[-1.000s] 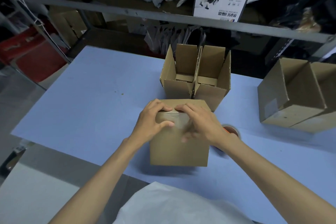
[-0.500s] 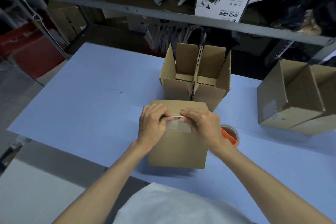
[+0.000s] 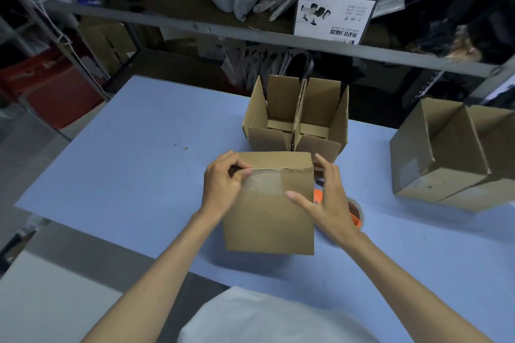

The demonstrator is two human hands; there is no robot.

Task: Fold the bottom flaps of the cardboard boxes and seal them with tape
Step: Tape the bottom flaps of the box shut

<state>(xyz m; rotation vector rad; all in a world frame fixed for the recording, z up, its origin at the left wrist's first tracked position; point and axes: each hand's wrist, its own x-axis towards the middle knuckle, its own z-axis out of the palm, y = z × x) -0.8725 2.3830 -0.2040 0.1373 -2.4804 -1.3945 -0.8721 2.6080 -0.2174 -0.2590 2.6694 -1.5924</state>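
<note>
So the box (image 3: 267, 220) is sitting on the table (image 3: 125, 164) with its closed flaps facing up, which I'm guessing is the bottom, turned up so the seam is easy to reach. A strip of clear tape (image 3: 264, 184) is wrapping over the box's top edge and down its near face.

The left hand (image 3: 223, 189) is curling around the box's top left corner, with the thumb pressing the end of the tape flat. Looks like it's doing two jobs: rubbing the tape down and stopping the box from sliding. The right hand (image 3: 326, 198) is spread wide and relaxed, thumb lying on the near face and fingers reaching around the box's right side, just bracing it. The hands are apart, one at each side of the box.

The orange roll (image 3: 355, 216) is lying right of the box, half hidden behind the right hand, so it's handy for the next strip. Two open boxes (image 3: 295, 120) are waiting just behind the box, flaps up. More boxes (image 3: 451, 159) are sitting well off to its right.
</note>
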